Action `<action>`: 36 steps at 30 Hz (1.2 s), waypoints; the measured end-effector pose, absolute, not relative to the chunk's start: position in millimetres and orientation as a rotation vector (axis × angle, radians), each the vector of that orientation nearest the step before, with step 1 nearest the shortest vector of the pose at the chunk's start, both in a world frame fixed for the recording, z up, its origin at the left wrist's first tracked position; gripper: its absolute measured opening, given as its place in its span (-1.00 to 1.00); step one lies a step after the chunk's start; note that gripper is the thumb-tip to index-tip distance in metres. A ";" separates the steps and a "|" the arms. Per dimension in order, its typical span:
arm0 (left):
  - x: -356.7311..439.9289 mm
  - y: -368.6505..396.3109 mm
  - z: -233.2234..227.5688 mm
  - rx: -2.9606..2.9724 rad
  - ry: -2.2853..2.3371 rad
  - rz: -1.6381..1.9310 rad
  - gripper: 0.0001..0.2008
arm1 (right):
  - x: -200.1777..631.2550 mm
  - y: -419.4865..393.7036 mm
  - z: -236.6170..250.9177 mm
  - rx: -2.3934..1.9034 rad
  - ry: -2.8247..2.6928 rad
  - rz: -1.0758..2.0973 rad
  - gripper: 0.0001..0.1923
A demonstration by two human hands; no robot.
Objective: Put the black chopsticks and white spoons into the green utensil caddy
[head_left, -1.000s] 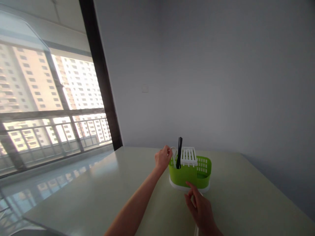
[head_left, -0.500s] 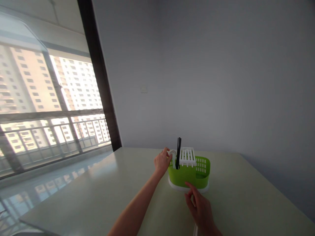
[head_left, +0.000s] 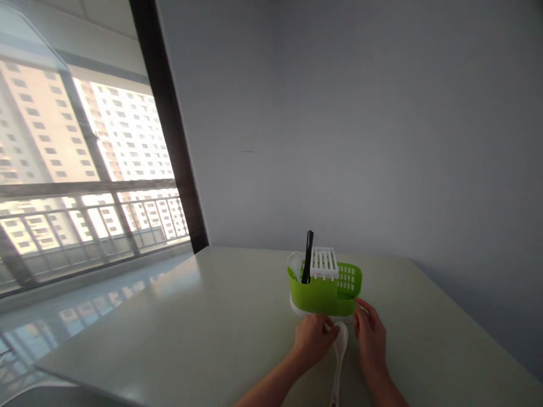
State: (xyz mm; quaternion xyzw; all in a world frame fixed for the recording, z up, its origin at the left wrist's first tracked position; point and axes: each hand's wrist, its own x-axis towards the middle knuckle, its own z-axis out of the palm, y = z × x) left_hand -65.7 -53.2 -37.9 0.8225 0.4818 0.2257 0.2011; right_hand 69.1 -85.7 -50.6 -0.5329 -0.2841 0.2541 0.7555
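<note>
A green cutlery basket (head_left: 316, 297) with a white base stands on the table. In its left part are black chopsticks (head_left: 307, 257) and a white spoon (head_left: 295, 263) with its round end up. A white slatted rack (head_left: 324, 263) sits over the middle. My left hand (head_left: 313, 339) is in front of the basket, fingers closed at the bowl of a long-handled white spoon (head_left: 339, 362), whose handle points toward me. Beside the basket's front right corner is my right hand (head_left: 371, 333), holding nothing, its fingers stretched out and thumb apart; whether it touches the basket is unclear.
The pale table (head_left: 212, 316) reaches back to the grey wall (head_left: 360, 141). A window (head_left: 93, 169) with a railing is on the left. Part of a pale rounded thing (head_left: 55, 395) shows at the lower left.
My left hand has left the spoon in the basket and come down to the long-handled spoon in front. My right hand has moved right and opened, beside the basket's corner.
</note>
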 end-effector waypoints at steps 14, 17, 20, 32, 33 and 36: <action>-53.2 -40.1 -55.0 2.318 1.387 0.453 -0.79 | 67.5 -82.3 -55.3 -1.099 -0.515 0.637 -0.68; -51.0 -39.0 -55.2 2.342 1.338 0.415 -0.80 | 67.2 -83.7 -53.3 -1.092 -0.502 0.648 -0.69; -49.6 -39.3 -54.4 2.355 1.372 0.412 -0.77 | 66.4 -84.8 -51.6 -1.085 -0.502 0.658 -0.69; -48.2 -46.1 -46.7 2.375 1.061 0.287 -0.71 | 66.2 -80.3 -61.1 -1.094 -0.505 0.679 -0.71; -47.8 -46.1 -45.9 2.380 1.065 0.276 -0.72 | 66.3 -80.6 -60.9 -1.097 -0.513 0.679 -0.71; -50.8 -45.3 -39.2 2.411 1.081 0.287 -0.77 | 65.6 -82.2 -57.8 -1.103 -0.545 0.666 -0.70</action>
